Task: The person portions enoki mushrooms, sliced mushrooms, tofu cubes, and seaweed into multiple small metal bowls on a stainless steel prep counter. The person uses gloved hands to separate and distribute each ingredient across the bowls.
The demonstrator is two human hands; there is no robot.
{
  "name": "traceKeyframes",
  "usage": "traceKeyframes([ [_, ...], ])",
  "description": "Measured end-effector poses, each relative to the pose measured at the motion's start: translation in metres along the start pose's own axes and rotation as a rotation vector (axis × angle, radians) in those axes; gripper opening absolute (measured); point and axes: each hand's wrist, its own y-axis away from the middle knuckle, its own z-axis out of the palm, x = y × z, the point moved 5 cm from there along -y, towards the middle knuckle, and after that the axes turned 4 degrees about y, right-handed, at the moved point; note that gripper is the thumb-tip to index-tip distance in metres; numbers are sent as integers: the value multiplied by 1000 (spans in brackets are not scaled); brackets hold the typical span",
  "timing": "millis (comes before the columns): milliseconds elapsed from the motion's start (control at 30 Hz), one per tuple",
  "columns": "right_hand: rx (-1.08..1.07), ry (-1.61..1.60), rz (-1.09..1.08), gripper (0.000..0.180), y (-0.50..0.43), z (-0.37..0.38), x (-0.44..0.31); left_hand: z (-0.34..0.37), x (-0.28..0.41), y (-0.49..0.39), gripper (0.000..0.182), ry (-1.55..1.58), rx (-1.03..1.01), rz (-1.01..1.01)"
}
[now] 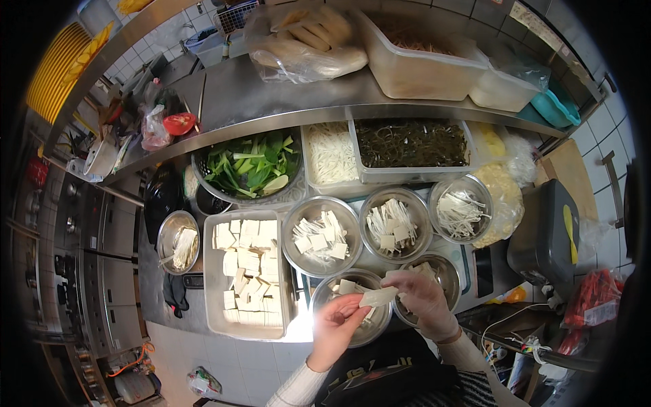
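Observation:
My bare left hand (pixel 339 321) pinches a thin stack of white tofu slices (pixel 379 296) between thumb and fingers, above a metal bowl (pixel 351 342). That bowl has more white pieces inside, partly hidden by the hand. My right hand (pixel 424 302), in a thin clear glove, hangs over another metal bowl (pixel 454 297); its fingertips are close to the slices, and blur hides whether they grip anything. Behind them, two metal bowls (pixel 288 244) (pixel 367 203) hold enoki mushrooms (pixel 325 224) topped with tofu squares. A third bowl (pixel 487 196) also contains enoki.
Left of the bowls stands a plastic tub (pixel 208 285) of sliced tofu. Behind lie a colander (pixel 203 175) of leafy greens, a tub of white strands (pixel 333 152) and one of dark seaweed strips (pixel 412 145). A steel shelf (pixel 224 96) overhangs them. A grey bin (pixel 539 239) stands right.

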Motion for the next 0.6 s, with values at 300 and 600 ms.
traceKeyframes([
  [300,7,520,-13,21,-25,-33,44,-10,-3,-2,31,-185,61,-8],
  [600,240,1178,-455,29,-110,-120,68,-132,13,17,18,-648,333,21],
])
